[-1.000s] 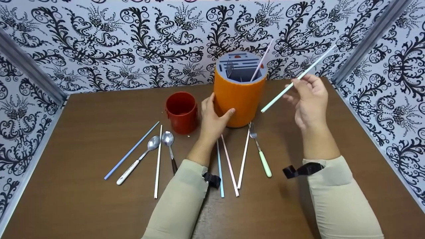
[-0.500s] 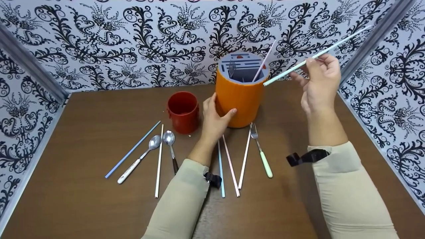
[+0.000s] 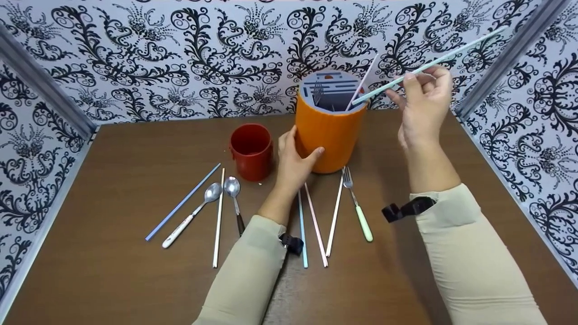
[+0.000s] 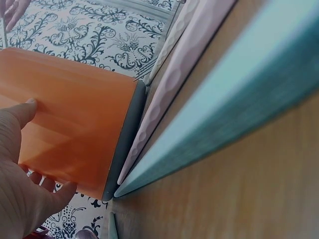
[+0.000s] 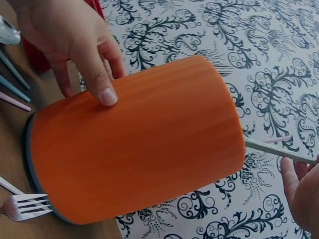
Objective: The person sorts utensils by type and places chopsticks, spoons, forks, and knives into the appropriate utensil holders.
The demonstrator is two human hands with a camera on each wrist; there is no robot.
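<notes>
An orange cylindrical utensil holder [image 3: 329, 135] with a grey slotted top stands upright at the back. My left hand [image 3: 295, 160] grips its lower left side, thumb across the front; the left wrist view shows the fingers [image 4: 52, 186] curling against it. My right hand [image 3: 424, 101], to the right of the holder, pinches a pale green chopstick [image 3: 445, 58] between thumb and fingers. That chopstick slants, its lower end at the right rim of the top. A pink chopstick [image 3: 365, 79] leans out of the large opening, and a fork [image 3: 318, 92] stands in the left part.
A red cup [image 3: 251, 153] stands left of the holder. On the table lie a blue chopstick [image 3: 183, 201], a white-handled spoon [image 3: 192, 216], a dark-handled spoon [image 3: 233, 194], a green-handled fork [image 3: 361, 216] and several other chopsticks [image 3: 316, 225]. Patterned panels [image 3: 180, 54] enclose the back and sides.
My right hand has risen with the pale green chopstick, then shifted left. The chopstick's lower end has come from beside the holder up to its rim. My left hand keeps its hold.
</notes>
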